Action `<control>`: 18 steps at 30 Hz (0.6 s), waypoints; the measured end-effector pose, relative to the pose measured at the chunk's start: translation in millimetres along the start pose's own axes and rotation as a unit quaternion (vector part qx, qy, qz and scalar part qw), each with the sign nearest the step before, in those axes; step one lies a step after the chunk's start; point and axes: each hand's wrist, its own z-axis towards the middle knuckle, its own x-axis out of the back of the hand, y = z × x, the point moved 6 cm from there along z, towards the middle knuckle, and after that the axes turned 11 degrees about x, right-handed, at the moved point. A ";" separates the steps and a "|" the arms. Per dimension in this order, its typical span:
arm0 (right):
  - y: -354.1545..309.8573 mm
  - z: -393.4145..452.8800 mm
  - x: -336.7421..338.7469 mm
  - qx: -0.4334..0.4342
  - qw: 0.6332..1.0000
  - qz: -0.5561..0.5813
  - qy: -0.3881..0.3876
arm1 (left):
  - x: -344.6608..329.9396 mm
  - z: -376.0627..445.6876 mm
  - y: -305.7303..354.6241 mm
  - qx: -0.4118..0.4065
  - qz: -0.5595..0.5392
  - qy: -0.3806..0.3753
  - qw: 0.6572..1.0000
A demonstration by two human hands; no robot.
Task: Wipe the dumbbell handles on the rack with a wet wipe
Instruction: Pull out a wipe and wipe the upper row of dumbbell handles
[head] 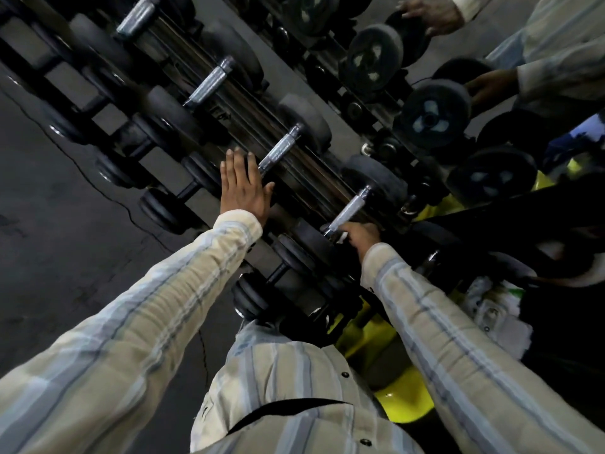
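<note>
Head view: the person leaned over a black steel dumbbell rack (229, 103) w/ a row of dark rubber-ended dumbbells lying across its rails, their knurled chrome handles catching the light. The left hand (244, 188) lay flat, fingers straight and together, palm pressed on the rubber head beside the third chrome handle (281, 147); it gripped nothing. The right hand (360, 237) was curled round a small white wet wipe (342, 236), pinching it against the near end of the nearest chrome handle (348, 211), right where the handle met the rubber head. Only a scrap of wipe showed past the fingers.

Progress, as a judgement: work looked to be on this nearest handle, at its lower end, so most of its length was prob. still to do. Two more handles, the second one (209, 85) and the far one (136, 18), sat further up the rack, well apart from either hand; whether they'd been wiped couldn't be told, no wet sheen readable. A lower tier of smaller dumbbells (163, 208) also remained. A mirror (425, 60) behind the rack repeated the scene.
</note>
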 end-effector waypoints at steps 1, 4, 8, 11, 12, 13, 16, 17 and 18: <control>-0.9 -1.9 3.1 0.007 0.999 -0.028 0.016 | -0.4 0.2 -0.5 0.001 0.001 0.000 1.000; -7.2 -3.8 11.0 0.039 0.993 -0.101 0.042 | -0.7 -0.3 -1.0 0.004 0.002 -0.002 1.000; -10.4 -11.9 15.0 0.038 0.992 -0.103 0.066 | -0.6 -0.8 -2.3 0.003 0.004 -0.017 1.000; -5.3 -18.9 15.0 0.037 0.995 -0.070 0.066 | 1.4 -0.7 0.2 0.010 -0.001 -0.033 0.999; -3.2 -21.2 14.6 0.050 0.996 -0.045 0.064 | 2.7 -1.3 0.0 0.017 -0.001 -0.042 0.999; -0.5 -24.1 13.3 0.065 0.996 -0.013 0.060 | 4.5 -2.7 -1.0 0.026 -0.003 -0.050 0.998; 7.7 -30.4 14.4 0.107 0.988 0.104 0.050 | 12.1 -17.7 0.0 0.043 -0.015 -0.058 0.997; 8.9 -33.1 15.3 0.112 0.983 0.137 0.051 | 13.6 -24.4 1.1 0.042 -0.017 -0.060 0.997; 7.8 -36.6 15.3 0.116 0.978 0.168 0.051 | 14.1 -30.7 1.2 0.042 -0.019 -0.064 0.997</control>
